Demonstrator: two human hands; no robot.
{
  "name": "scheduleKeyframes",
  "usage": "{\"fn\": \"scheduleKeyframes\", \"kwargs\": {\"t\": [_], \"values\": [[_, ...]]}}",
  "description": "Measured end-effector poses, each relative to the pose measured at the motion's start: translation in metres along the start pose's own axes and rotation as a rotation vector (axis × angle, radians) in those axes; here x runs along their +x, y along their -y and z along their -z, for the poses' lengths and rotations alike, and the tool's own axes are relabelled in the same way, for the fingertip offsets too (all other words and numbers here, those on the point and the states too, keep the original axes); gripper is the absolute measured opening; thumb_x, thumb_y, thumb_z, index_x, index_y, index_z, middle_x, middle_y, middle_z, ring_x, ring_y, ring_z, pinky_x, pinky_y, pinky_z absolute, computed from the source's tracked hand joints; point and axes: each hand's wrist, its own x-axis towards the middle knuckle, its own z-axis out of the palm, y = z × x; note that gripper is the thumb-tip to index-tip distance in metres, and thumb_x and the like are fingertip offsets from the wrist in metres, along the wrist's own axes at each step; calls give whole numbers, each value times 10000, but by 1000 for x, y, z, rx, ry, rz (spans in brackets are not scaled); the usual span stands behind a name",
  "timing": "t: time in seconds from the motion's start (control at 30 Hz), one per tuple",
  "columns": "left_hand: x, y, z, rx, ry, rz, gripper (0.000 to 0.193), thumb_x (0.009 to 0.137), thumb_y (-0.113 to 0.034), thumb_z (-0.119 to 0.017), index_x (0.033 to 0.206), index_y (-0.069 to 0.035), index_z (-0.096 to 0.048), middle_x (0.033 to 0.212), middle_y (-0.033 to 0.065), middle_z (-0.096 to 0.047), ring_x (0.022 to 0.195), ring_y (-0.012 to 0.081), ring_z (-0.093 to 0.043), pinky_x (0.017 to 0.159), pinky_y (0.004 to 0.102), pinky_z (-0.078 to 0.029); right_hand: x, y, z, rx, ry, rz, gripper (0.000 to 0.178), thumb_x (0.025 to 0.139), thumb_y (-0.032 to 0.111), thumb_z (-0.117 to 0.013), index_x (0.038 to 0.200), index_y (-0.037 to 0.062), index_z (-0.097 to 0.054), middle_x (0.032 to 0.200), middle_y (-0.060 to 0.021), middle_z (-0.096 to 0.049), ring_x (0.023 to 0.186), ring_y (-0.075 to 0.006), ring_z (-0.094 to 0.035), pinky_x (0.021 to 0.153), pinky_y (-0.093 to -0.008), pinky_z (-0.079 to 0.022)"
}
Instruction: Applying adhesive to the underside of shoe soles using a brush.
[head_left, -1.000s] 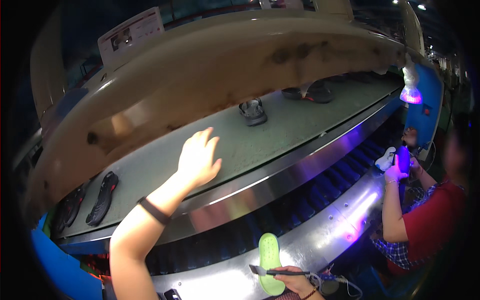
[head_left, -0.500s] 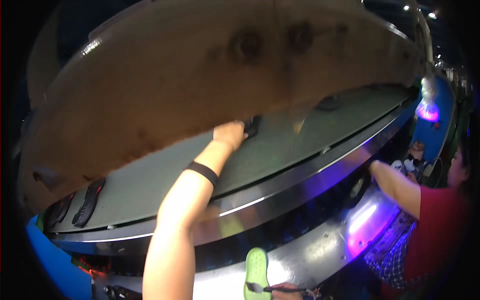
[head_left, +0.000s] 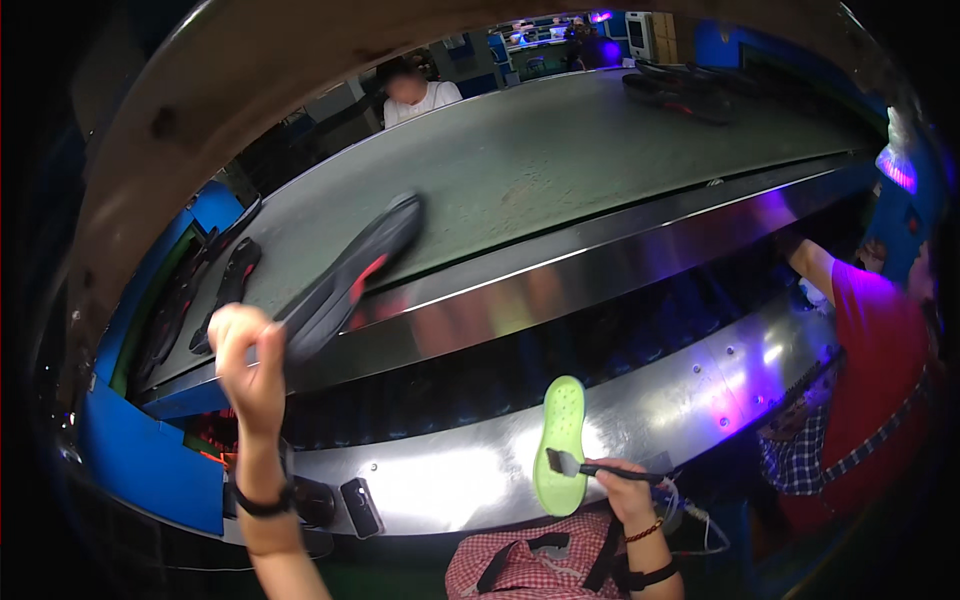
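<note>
My left hand [head_left: 248, 355] is raised at the conveyor's near edge, pinching one end of a dark shoe sole [head_left: 350, 270] with red patches; motion smears both slightly. The sole slants up and away over the belt. Lower right, my right hand [head_left: 625, 490] grips the dark handle of a flat brush [head_left: 600, 470]. Its bristle end overlaps a lime green shoe sole [head_left: 563, 415] with small holes near its far end, lying on the metal ledge. Whether the bristles touch this green sole I cannot tell.
The green conveyor belt [head_left: 500, 190] crosses in front behind a metal rail [head_left: 530, 290]. Dark soles [head_left: 680, 98] lie far right, others [head_left: 240, 270] at left. A phone [head_left: 362, 507] rests on the ledge [head_left: 430, 475]. A co-worker in red [head_left: 870, 370] is at right, another person [head_left: 420, 100] beyond.
My left hand has drawn back from the belt toward the left, bringing a dark sole with it. My view has shifted, so the right hand, brush and green sole show more fully.
</note>
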Motion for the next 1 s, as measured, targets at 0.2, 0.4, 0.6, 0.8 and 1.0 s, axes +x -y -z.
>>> {"fn": "scheduleKeyframes", "kwargs": {"t": [0.2,0.4,0.6,0.8,1.0], "values": [[-143,14,14,-1678,-343,1157,506,853,-305,-503,1197,64,-545,1193,172,-613,1106,280,-600,1009,415,-451,1,-6,-9,-66,-65,59,223,833,-77,-602,1054,-91,-634,1032,-180,-670,1003,-270,-641,959,-363,-483],[-237,-17,-1,-2041,-114,855,821,739,-432,-523,1369,77,-392,1329,228,-517,1173,375,-547,1018,516,-423,-4,-4,-16,-118,-143,55,220,832,-40,-635,1048,-82,-632,1016,-153,-668,938,-220,-642,883,-308,-504],[-321,-75,-18,-2524,504,1230,927,735,-464,-679,1372,112,-330,1346,284,-469,1217,427,-497,1048,524,-391,-4,-4,-32,-133,-127,12,218,830,-39,-642,1042,-89,-630,1009,-151,-670,931,-212,-647,889,-304,-509],[-330,-111,-47,-2318,383,1356,1107,766,-800,-462,1473,16,-219,1462,262,-343,1365,383,-341,1126,498,-284,3,-10,-71,-148,102,-85,206,819,-34,-647,1023,-64,-640,979,-156,-685,907,-214,-660,873,-324,-516],[-303,-133,-58,-2362,161,1464,1134,728,-895,-104,1500,-70,-204,1462,235,-353,1325,414,-385,1110,532,-304,15,-19,-120,-372,334,-60,219,825,-28,-668,1044,-44,-667,994,-112,-693,887,-145,-650,832,-260,-514]]}}
